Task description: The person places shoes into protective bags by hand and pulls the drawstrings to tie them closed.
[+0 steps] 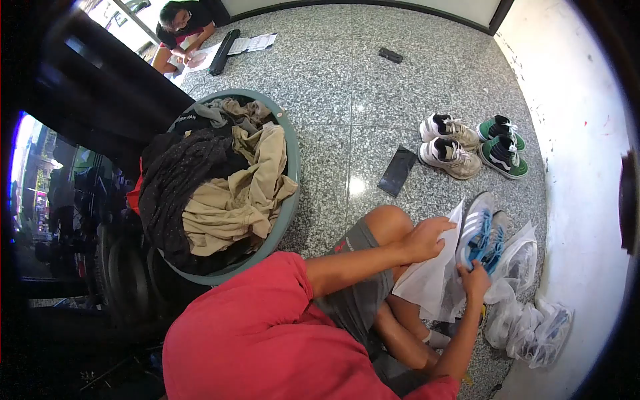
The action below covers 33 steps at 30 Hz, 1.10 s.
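My right hand is closed on a pair of grey shoes with white stripes and blue laces, gripping them at their lower end. Left of the shoes, a white plastic bag hangs over my lap. My left hand is at the upper left edge of this bag, its index finger stretched toward the shoes; the other fingers are bent, and what they grip is too small to make out.
A green tub heaped with clothes stands left. Beyond my hands lie a dark phone, beige-white shoes and green shoes. Bagged shoes sit by the right wall. Another person crouches at the upper left.
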{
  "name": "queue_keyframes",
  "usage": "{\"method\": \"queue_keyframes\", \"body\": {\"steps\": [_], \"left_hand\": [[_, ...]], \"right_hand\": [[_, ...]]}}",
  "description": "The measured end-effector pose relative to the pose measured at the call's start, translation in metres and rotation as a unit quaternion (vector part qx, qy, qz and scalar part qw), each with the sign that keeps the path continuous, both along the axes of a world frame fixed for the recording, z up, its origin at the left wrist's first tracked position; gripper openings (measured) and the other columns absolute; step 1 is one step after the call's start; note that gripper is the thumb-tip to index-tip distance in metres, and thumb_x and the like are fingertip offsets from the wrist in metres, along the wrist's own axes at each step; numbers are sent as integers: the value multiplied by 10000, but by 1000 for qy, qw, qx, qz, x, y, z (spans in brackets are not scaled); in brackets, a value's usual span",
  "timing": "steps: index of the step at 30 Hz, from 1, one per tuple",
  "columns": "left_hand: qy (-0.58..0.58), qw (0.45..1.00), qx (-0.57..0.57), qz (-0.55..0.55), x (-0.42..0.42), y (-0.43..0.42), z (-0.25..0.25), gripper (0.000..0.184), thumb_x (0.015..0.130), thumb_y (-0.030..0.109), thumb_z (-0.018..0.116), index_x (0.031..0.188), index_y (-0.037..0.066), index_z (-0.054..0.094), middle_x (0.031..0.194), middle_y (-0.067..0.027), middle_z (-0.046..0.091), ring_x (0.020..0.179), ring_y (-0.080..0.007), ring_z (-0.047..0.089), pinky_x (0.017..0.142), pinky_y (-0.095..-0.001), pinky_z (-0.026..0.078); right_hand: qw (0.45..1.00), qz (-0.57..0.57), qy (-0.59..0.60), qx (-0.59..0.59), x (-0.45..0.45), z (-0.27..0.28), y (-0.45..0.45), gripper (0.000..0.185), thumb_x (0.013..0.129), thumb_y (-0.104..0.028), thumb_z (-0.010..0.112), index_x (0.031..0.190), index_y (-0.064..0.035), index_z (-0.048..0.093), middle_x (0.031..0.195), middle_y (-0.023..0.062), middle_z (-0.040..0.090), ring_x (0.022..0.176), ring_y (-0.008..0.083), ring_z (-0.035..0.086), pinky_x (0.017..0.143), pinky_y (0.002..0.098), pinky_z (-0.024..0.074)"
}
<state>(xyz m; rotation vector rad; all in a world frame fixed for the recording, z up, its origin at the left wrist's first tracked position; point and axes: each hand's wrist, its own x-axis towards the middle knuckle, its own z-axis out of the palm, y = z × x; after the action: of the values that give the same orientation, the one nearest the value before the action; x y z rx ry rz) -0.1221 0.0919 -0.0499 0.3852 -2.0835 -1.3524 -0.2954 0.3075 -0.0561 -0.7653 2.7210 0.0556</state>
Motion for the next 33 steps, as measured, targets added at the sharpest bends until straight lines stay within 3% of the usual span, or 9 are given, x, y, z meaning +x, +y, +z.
{"method": "queue_keyframes", "body": {"steps": [7,14,16,17,19,21,22,26,33], "left_hand": [[-11,998,34,-56,-15,-34,12,438,745,-4,600,1163,27,730,1097,-234,711,1066,-408,672,967,-450,530],[69,940,-319,100,-9,-94,233,333,774,-27,607,1077,45,726,1080,-172,719,958,-354,702,838,-446,570],[66,921,-382,37,-2,-69,264,296,796,-32,605,1064,37,708,1114,-154,705,969,-330,712,821,-426,579],[47,930,-363,-21,2,-51,270,245,793,-13,629,1023,29,704,1077,-147,708,953,-324,719,812,-429,580],[-28,897,-403,-181,-2,-22,254,227,779,35,680,1002,27,721,973,-168,726,912,-346,726,823,-451,575],[-142,825,-421,-350,9,-6,244,248,737,44,698,976,27,765,982,-170,749,922,-373,723,812,-449,577],[-164,792,-493,-319,11,2,231,153,750,81,706,881,33,769,913,-163,753,874,-362,733,749,-455,587],[-97,867,-466,-145,6,9,206,93,779,114,695,799,41,749,820,-138,734,796,-323,740,647,-445,589],[-135,868,-445,-172,6,8,183,111,775,58,669,850,14,739,917,-185,728,828,-350,728,672,-454,584]], "right_hand": [[999,-7,31,-17,45,-13,23,673,752,-468,842,1231,-17,701,1140,249,704,1079,394,672,921,503,524],[967,-96,-26,-234,32,22,15,712,738,-542,843,1138,37,734,1101,257,728,1037,417,697,912,457,527],[965,-55,-9,-257,17,21,25,653,785,-502,840,1109,55,730,1034,211,753,940,344,728,797,423,556],[937,-104,-108,-316,11,21,31,594,813,-476,834,1067,51,736,1005,173,750,917,282,720,727,389,553],[879,-155,-241,-381,12,31,42,472,895,-412,800,1070,17,712,982,78,716,794,150,673,566,317,543],[850,-194,-268,-409,34,51,53,492,901,-472,774,1070,-16,692,959,68,682,775,163,668,563,331,577],[818,-235,-294,-436,49,63,58,513,908,-531,748,1070,-50,672,936,58,648,755,175,662,559,344,612],[750,-243,-393,-474,82,72,91,433,968,-476,696,1113,-73,634,984,36,623,732,153,637,576,356,623],[741,-206,-433,-471,149,100,106,263,1011,-331,670,994,-73,623,747,-29,574,609,82,566,569,341,621]]}}
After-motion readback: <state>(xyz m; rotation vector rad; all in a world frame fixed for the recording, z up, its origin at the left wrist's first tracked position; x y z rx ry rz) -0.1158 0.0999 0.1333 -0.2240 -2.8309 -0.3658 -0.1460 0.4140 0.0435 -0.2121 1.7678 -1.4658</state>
